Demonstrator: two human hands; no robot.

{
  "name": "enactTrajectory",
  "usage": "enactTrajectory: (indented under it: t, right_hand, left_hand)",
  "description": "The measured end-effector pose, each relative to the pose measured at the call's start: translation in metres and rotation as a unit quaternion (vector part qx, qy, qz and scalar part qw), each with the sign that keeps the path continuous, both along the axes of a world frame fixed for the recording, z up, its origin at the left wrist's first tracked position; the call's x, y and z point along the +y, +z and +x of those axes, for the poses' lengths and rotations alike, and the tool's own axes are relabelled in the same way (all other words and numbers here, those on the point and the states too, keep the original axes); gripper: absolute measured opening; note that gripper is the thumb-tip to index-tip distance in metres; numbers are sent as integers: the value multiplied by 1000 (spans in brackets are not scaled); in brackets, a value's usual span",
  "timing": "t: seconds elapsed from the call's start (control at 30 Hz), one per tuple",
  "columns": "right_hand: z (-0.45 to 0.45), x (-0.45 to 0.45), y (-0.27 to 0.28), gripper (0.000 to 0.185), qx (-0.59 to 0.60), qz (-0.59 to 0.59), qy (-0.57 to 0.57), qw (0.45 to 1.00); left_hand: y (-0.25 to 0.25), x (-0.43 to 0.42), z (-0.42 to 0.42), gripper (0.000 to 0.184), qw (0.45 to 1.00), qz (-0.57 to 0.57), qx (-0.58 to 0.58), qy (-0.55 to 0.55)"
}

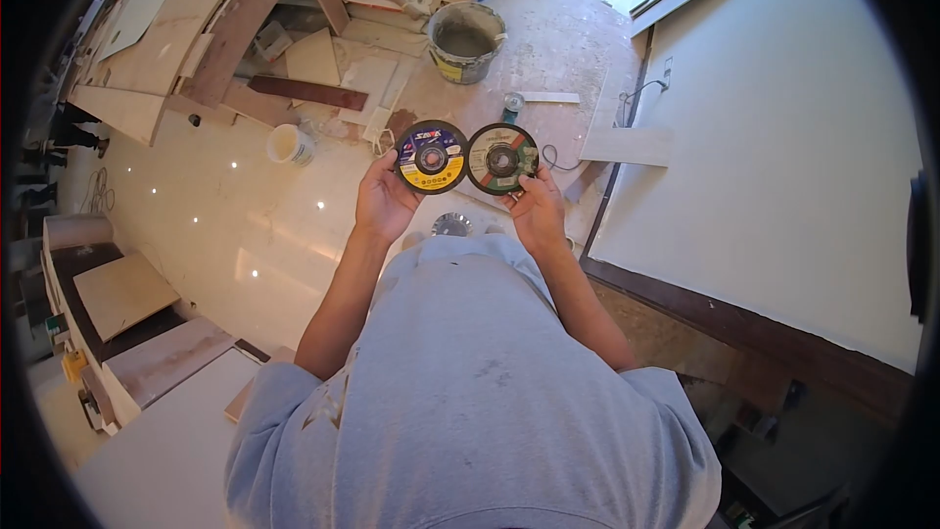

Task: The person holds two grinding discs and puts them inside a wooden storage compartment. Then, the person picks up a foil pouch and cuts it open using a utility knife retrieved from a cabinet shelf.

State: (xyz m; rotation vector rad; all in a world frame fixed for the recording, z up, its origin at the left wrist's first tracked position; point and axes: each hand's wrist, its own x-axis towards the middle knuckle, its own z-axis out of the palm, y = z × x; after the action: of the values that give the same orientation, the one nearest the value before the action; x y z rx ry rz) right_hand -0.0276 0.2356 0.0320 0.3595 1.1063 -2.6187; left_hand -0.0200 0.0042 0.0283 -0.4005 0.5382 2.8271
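Note:
Two round abrasive discs are held up side by side in front of the body, their rims touching or nearly so. My left hand (389, 198) grips the blue and yellow disc (431, 176) by its lower left edge. The other disc (488, 159), dark green and beige with a red band, is pinched at its lower right edge by my right hand (539, 208). Behind this disc, on the floor, lies a small angle grinder (512, 108). Below the discs, near the feet, there is a round metallic disc (451, 224).
A bucket of grey mix (467, 71) stands ahead, and a small white tub (291, 144) is to the left. Boards lean at the upper left. A large pale panel (774, 157) fills the right side. A cable (560, 163) lies near the grinder.

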Motion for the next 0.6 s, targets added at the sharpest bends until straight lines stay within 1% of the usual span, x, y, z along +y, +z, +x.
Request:
enactTrajectory:
  t: [0.13, 0.23, 0.27, 0.43, 0.53, 0.6]
  right_hand:
    - [-1, 1, -5, 27, 0, -1, 1, 1000]
    - [-2, 6, -18, 35, 11, -13, 15, 1000]
    - [-2, 7, -21, 35, 12, -14, 14, 1000]
    - [-2, 5, -16, 35, 10, -16, 12, 1000]
    - [-2, 2, -7, 27, 0, -12, 1, 1000]
    - [-1, 4, -10, 32, 10, -14, 8, 1000]
  left_hand:
    - [0, 1, 0, 34, 1000, 5, 4, 0]
    - [1, 1, -1, 34, 1000, 7, 5, -1]
    - [2, 1, -1, 34, 1000, 7, 5, -1]
    - [8, 3, -1, 33, 1000, -6, -7, 9]
    - [7, 3, -1, 34, 1000, -5, -10, 10]
    - [7, 3, -1, 34, 1000, -5, -10, 9]
